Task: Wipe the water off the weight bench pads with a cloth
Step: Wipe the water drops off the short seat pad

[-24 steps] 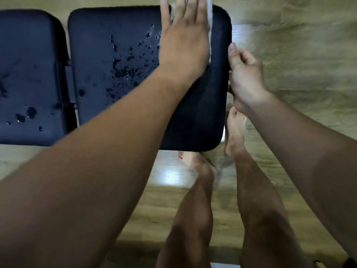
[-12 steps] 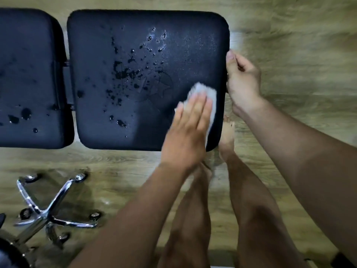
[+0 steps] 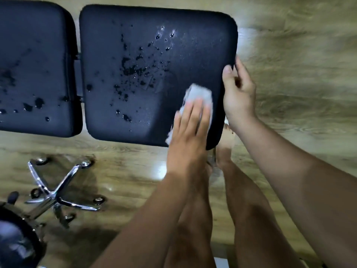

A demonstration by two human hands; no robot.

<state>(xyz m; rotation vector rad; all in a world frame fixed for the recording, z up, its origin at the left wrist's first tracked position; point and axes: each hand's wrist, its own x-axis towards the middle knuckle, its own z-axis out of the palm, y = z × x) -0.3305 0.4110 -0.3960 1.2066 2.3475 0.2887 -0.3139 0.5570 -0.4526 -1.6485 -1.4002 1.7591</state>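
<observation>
1. Where the wooden floor (image 3: 289, 45) spreads under everything, two black bench pads lie side by side. The larger pad (image 3: 154, 45) is in the middle and the second pad (image 3: 34, 64) is cut off at the left, with a narrow gap between them.
2. A chrome chair base (image 3: 56, 192) with castors stands on the floor, beyond the near edge of the pads.
3. The right hand (image 3: 238, 93) grips the larger pad's right edge, thumb on top and fingers curled round the side.
4. The left hand (image 3: 190, 130) lies flat, fingers straight and close together, pressing the cloth by the larger pad's near right corner.
5. The pale cloth (image 3: 201, 93) is bunched under those fingers, its far end showing past the fingertips.
6. Dark water drops (image 3: 133, 68) speckle the middle of the larger pad, and more sit near the second pad's near edge.
</observation>
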